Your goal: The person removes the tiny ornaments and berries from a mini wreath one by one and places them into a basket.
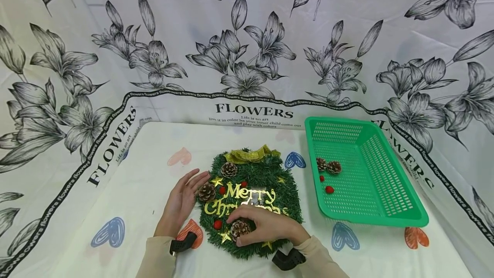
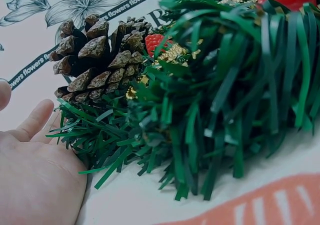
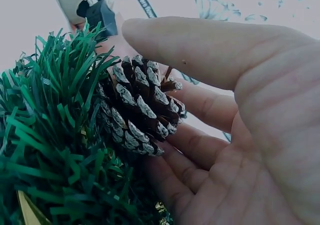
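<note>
Fabric [image 1: 210, 5], flower-printed, backs heart-patterned tablecloth [image 1: 143, 192] (left fingers [image 1: 197, 180] extended, right fingers [image 1: 244, 213] curved round pinecone [image 1: 240, 230])

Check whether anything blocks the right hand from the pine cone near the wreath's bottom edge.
Nothing visible does: the right hand arches around the pine cone, with a clear gap between thumb and cone. The wreath lies beneath the cone; the left hand is off to the side.

A curtained-off work space: flower-print curtains [image 1: 247, 20] lettered "FLOWERS" line the back and both sides of a bench [image 1: 135, 162] under heart-patterned cloth [image 1: 108, 232]; home or studio, unclear.
</note>
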`<state>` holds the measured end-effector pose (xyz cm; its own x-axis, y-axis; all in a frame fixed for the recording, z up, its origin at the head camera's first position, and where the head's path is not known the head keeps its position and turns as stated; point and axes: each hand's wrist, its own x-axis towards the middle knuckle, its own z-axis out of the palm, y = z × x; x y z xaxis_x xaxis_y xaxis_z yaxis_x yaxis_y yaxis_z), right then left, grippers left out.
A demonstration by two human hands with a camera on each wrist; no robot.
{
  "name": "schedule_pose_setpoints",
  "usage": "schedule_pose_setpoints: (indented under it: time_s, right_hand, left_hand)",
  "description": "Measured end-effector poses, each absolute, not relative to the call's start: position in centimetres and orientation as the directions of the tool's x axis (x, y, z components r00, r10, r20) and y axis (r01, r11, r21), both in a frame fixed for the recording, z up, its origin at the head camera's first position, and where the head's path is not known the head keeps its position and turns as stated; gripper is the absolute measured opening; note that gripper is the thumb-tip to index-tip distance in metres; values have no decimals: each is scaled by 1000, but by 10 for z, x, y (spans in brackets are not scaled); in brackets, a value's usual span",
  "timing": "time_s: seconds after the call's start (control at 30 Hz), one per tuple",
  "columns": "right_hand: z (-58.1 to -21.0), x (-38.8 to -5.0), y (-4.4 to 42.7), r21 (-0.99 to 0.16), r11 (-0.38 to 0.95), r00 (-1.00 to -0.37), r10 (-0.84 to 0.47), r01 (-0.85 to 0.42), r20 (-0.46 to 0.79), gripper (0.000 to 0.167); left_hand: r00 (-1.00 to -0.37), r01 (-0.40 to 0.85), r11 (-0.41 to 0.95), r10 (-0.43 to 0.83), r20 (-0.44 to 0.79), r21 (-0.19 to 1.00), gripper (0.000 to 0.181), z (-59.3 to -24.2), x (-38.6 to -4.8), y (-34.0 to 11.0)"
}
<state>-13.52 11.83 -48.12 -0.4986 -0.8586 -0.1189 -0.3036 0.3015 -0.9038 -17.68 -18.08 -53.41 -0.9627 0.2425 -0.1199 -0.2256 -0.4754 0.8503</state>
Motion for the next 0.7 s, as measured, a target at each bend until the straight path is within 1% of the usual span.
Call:
schedule_pose_setpoints:
  time_s: [0.17,0.47,0.7]
  right_hand:
    - [-480,-135,119,-904,294,-486,-866,-311,-114,46]
    - [-480,-135,119,-896,293,-485,-869,-333,-104,45]
    - [-481,-135,119,-876,297,-460,-882,-381,-99,46]
  left_hand:
    - [-963,-221,-473,243,-115,853,61,-534,-178,-180]
    - [-961,-227,-475,250,-117,850,61,-533,-177,-181]
    - [-962,-227,-490,250,-114,842,61,-534,-178,-180]
